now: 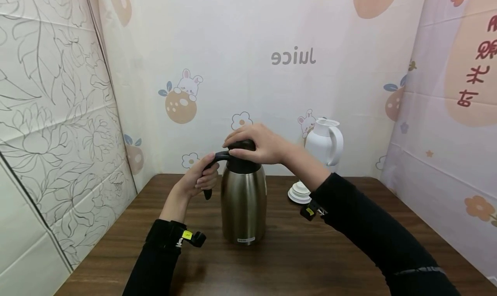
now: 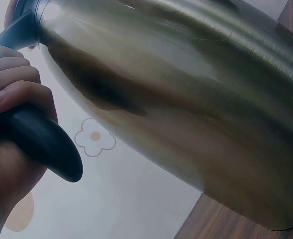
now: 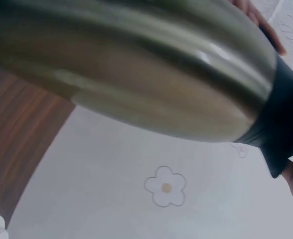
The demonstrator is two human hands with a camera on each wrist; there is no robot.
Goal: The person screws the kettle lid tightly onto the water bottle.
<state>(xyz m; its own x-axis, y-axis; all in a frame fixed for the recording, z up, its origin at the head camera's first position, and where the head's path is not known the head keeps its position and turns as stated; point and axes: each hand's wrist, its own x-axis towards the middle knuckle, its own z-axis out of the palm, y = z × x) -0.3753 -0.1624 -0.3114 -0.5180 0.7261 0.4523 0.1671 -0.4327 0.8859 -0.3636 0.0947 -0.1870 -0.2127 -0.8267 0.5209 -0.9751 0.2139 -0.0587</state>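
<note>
A bronze-coloured metal vacuum jug (image 1: 243, 205) with a black collar stands upright on the wooden table. Its black handle (image 2: 47, 142) points left, and my left hand (image 1: 199, 178) grips it with fingers curled round. My right hand (image 1: 259, 144) lies over the black lid (image 1: 245, 146) on top, thumb toward me and fingers round the far side, holding it. In the right wrist view, the jug's body (image 3: 151, 74) fills the upper part, and the black collar (image 3: 281, 109) shows at the right edge. The lid is partly hidden under the right hand.
A white jug (image 1: 321, 141) with a handle stands behind on the right, partly hidden by my right forearm. Below it a white stepped round piece (image 1: 300, 194) shows on the table (image 1: 310, 261). Printed curtains (image 1: 248, 50) hang behind and at both sides.
</note>
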